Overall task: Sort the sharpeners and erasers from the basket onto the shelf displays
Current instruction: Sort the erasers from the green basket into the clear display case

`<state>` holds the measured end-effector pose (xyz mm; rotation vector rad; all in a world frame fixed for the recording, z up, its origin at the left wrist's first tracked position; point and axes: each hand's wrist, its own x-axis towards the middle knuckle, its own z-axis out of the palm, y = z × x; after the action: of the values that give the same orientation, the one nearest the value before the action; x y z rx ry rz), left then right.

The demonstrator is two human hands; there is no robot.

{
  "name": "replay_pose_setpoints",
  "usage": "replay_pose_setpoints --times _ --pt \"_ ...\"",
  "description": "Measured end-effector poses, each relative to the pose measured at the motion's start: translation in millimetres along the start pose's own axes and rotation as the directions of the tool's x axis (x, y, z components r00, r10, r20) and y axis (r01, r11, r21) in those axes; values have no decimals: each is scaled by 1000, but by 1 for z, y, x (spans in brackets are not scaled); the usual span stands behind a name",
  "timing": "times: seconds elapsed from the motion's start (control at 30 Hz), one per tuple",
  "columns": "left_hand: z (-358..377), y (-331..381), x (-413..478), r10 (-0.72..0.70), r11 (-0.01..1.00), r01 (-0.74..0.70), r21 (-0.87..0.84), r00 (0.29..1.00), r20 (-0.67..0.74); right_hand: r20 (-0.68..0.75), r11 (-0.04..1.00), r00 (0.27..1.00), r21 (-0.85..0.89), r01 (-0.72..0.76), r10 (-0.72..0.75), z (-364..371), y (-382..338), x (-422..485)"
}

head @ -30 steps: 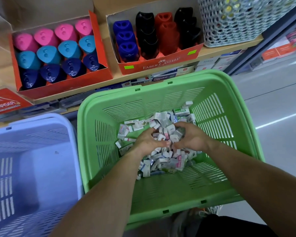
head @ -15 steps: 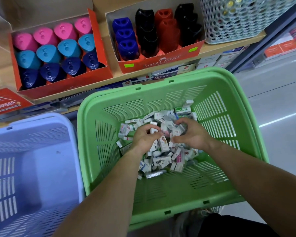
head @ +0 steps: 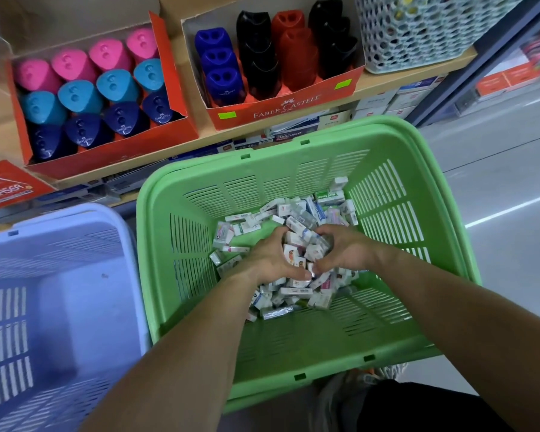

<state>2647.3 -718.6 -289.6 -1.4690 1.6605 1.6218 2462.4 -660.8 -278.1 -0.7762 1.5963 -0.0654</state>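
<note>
**A:** Where are the erasers?

**B:** The erasers [head: 296, 213] lie heaped on the floor of the green basket [head: 293, 363]. They are small wrapped blocks, mostly white, piled toward its middle and far side.

**A:** And the hands?

**B:** Both are down in the heap. The left hand [head: 268, 260] and the right hand [head: 346, 251] face each other with their fingers curled into the pile, cupping a clump of erasers between them. The thumb tips nearly meet on the near side. The fingertips are buried, so I cannot tell how many pieces each hand actually grips.

**A:** The sharpeners?

**B:** The sharpeners [head: 91, 88] are on the wooden shelf [head: 387, 85] beyond the basket, in two orange boxes. The left display box [head: 106, 157] holds rows of pink, teal and navy ones. The right display box [head: 281, 110], printed Faber-Castell, holds blue, black and red ones standing upright.

**A:** What else is around?

**B:** A lilac basket [head: 60, 275] sits just beside the green one, on its left. A pale perforated basket [head: 418, 29] stands on the shelf to the right of the Faber-Castell box. A red eraser carton [head: 7, 188] shows at the left edge, below the left display box.
</note>
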Motion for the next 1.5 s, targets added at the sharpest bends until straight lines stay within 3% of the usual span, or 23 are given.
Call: replay_pose_setpoints --times 0.33,0.53,0.7,0.83,1.03,1.23,1.37,1.5 --pt "4 -2 -8 -49 994 42 99 997 65 66 992 997 -121 45 -37 5 -1 -4" --pt "-1 -3 -11 4 978 -11 -209 999 -36 -29 992 992 -15 123 -123 -2 -4 -3" --pt "-10 6 -23 -20 857 -135 -497 956 -294 -143 962 969 158 223 -201 -4 -21 -14" --pt "-14 22 -40 -39 743 -213 -635 932 -359 -186 961 957 123 246 -221 2 -28 -36" --pt "-26 26 -84 54 734 -278 -620 934 -354 -232 910 938 267 317 -258 5 -43 -76" --pt "-38 11 -125 111 660 -297 -690 947 -301 -171 959 944 -32 282 -283 20 -71 -113" --pt "-42 7 -148 156 631 -276 -725 961 -230 -282 893 873 102 439 -397 26 -94 -136" --pt "-41 1 -157 247 657 -312 -686 949 -195 -254 921 911 133 365 -324 33 -113 -146"
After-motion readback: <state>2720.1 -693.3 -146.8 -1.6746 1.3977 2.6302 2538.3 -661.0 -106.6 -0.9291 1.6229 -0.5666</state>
